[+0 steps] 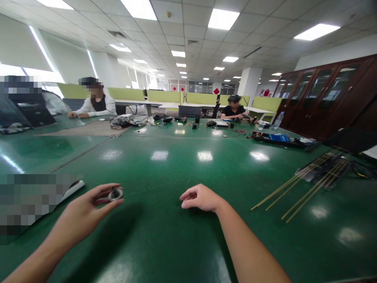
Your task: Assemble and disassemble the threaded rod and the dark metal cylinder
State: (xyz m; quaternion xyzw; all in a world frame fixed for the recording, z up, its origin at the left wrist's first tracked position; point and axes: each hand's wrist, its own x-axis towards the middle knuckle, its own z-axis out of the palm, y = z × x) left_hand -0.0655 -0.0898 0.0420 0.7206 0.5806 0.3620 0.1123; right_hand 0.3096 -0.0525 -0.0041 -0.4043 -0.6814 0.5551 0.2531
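white and black round piece [115, 193]: small, pale at the rim and dark in the middle, raised above the table towards its near edge, left of centre; too small to tell what it is.
left hand [91, 206]: pinching that piece between thumb and fingertips, the grip narrowed to its width; a shadow falls on the surface below.
right hand [202, 198]: well apart from the piece, nearer the table's middle; fingers loosely curled, a narrow gap to the thumb, nothing seen in it; whether it touches the surface i cannot tell.
table [165, 173]: glossy green, reflecting the ceiling lights [224, 19].
left edge: a sheet [69, 193], mostly pixelated, with a curled white border, beside the left forearm; farther off, a black computer tower [33, 112].
right edge: thin rods [290, 182] laid slantwise, their far ends over a dark pack [322, 168].
far right corner: a dark tray with blue packets [279, 137]; a clear bottle [278, 120] near it.
far edge: a cluttered heap [126, 121] at the left, small dark devices along the middle; a person in white sleeves [110, 105] at the left, a person in a black top [229, 111] at the right.
beyond: yellow-green partitions [165, 96] and brown cabinets [319, 104].
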